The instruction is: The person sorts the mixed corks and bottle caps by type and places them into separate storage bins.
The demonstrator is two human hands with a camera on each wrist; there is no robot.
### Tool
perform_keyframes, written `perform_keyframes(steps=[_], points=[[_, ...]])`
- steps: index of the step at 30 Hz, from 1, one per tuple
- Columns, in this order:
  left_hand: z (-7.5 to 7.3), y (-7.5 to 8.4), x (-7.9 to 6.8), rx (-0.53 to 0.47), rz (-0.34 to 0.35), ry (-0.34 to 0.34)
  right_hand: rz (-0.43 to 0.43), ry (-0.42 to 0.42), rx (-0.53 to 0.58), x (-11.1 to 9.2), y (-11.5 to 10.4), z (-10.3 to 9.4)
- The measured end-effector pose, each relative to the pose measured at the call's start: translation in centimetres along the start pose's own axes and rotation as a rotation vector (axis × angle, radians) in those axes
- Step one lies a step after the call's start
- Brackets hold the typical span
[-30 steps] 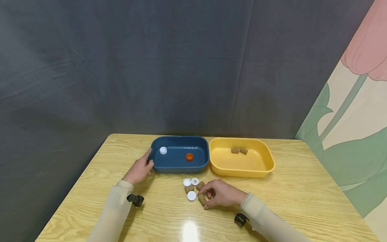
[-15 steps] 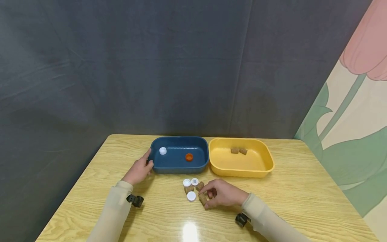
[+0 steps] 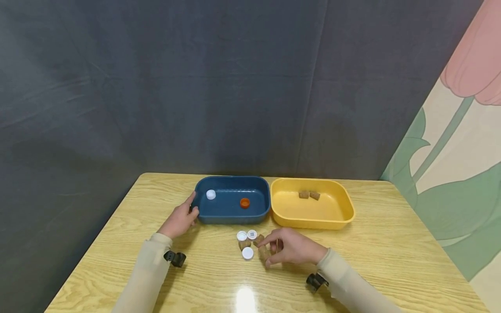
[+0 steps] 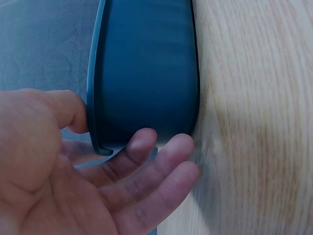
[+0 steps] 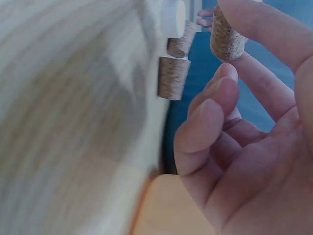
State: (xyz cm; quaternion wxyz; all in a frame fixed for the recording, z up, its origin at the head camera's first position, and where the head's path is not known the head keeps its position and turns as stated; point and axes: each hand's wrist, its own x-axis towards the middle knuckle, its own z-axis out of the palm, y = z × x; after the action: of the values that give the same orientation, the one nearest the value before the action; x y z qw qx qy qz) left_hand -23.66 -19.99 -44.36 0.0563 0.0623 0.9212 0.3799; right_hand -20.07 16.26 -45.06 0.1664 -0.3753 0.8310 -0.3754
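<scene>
In the head view my right hand [image 3: 293, 247] pinches a cork [image 5: 226, 36] between thumb and forefinger, and the right wrist view shows it lifted off the table. Close by lie two more corks [image 3: 244, 245] [image 5: 172, 78] and three white bottle caps [image 3: 247, 253]. My left hand [image 3: 180, 219] holds the left end of a blue tray [image 4: 146, 73], thumb at its rim and other fingers against the outer wall. Inside that tray are a white cap [image 3: 211, 194] and an orange cap [image 3: 245, 203].
To the right of the blue tray, almost touching it, stands a yellow tray [image 3: 313, 221] with two corks [image 3: 304, 194] inside. Both trays sit near the back edge of the wooden table [image 3: 203, 278]. A dark curtain [image 3: 235, 87] hangs behind.
The right hand has raised its cork from the table and shifted slightly to the right. The left hand has stayed at the blue tray.
</scene>
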Motion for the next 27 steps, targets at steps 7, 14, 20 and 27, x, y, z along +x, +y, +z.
perform_keyframes(steps=[7, 14, 20, 27], points=[[0.0, 0.2, -0.1, 0.002, -0.006, 0.007, -0.026, 0.031, -0.024, -0.2, -1.1, -1.4], [0.0, 0.4, -0.3, 0.002, -0.007, 0.0, -0.038, 0.076, -0.022, -0.7, -1.6, -2.8], [-0.1, 0.3, -0.2, -0.003, -0.005, -0.004, 0.022, 0.123, -0.071, -1.0, -2.1, -4.6], [-0.1, 0.2, 0.0, -0.002, -0.008, 0.0, 0.041, 0.171, -0.116, -1.3, -1.9, -7.3]])
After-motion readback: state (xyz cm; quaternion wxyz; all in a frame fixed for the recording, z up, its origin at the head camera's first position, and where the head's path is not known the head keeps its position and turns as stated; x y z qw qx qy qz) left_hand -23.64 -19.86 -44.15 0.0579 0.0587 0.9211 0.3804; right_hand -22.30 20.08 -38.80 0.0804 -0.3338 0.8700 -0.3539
